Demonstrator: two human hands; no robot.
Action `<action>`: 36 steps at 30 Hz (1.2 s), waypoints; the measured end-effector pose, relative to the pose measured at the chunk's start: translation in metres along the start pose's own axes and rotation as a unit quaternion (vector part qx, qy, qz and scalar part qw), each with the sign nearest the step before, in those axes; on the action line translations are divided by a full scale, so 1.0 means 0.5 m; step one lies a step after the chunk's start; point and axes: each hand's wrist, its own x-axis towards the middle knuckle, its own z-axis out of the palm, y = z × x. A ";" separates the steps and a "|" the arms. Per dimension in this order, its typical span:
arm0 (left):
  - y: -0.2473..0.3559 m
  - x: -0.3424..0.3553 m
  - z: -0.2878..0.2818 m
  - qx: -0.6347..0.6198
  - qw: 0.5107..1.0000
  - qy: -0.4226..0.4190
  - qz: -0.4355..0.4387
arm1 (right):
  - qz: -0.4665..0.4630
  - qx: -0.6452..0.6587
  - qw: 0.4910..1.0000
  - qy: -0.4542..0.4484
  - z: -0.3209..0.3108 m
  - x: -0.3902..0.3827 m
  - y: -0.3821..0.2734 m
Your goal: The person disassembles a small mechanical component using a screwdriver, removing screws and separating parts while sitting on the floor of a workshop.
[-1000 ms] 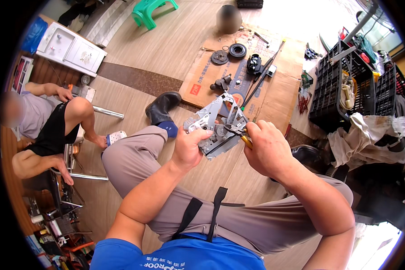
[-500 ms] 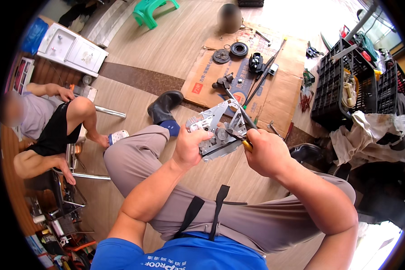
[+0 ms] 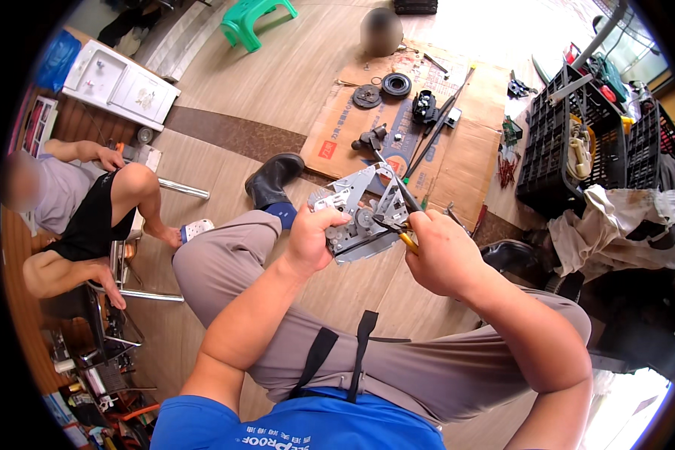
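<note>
Above my lap, my left hand [image 3: 312, 238] is closed round one side of a silver metal mechanism [image 3: 358, 180], its thumb across the front. The mechanism is a flat bracket with gears, small white parts and a dark bar along its lower edge. My right hand [image 3: 444, 255] is wrapped round a pair of pliers [image 3: 408, 241] with yellow and black handles. The jaws reach in among the mechanism's parts near the round gear. Whether they grip anything there is too small to tell.
On the floor ahead lies cardboard [image 3: 465, 161] bearing a black ring [image 3: 396, 84], a disc [image 3: 367, 96], a black part [image 3: 425, 107] and long rods. Black crates [image 3: 555, 142] with cloths stand at right. A seated person [image 3: 82, 199] is at left; a green stool [image 3: 240, 26] stands farther off.
My right hand and the pliers have shifted slightly left and up, and more of the yellow handle shows. The mechanism has tilted a little in my left hand.
</note>
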 end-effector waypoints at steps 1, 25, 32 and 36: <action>0.000 -0.001 0.001 -0.001 1.000 0.005 -0.004 | -0.004 -0.025 1.000 0.013 0.001 -0.001 -0.002; -0.006 -0.014 0.011 0.053 0.997 0.011 0.057 | 0.008 -0.065 0.997 0.031 0.005 0.000 -0.015; -0.007 -0.010 0.014 0.036 0.997 0.011 0.072 | 0.010 -0.070 0.997 0.031 0.009 0.003 -0.015; 0.000 -0.008 0.024 0.024 0.997 -0.004 0.070 | 0.012 -0.056 0.998 0.038 0.011 0.000 -0.012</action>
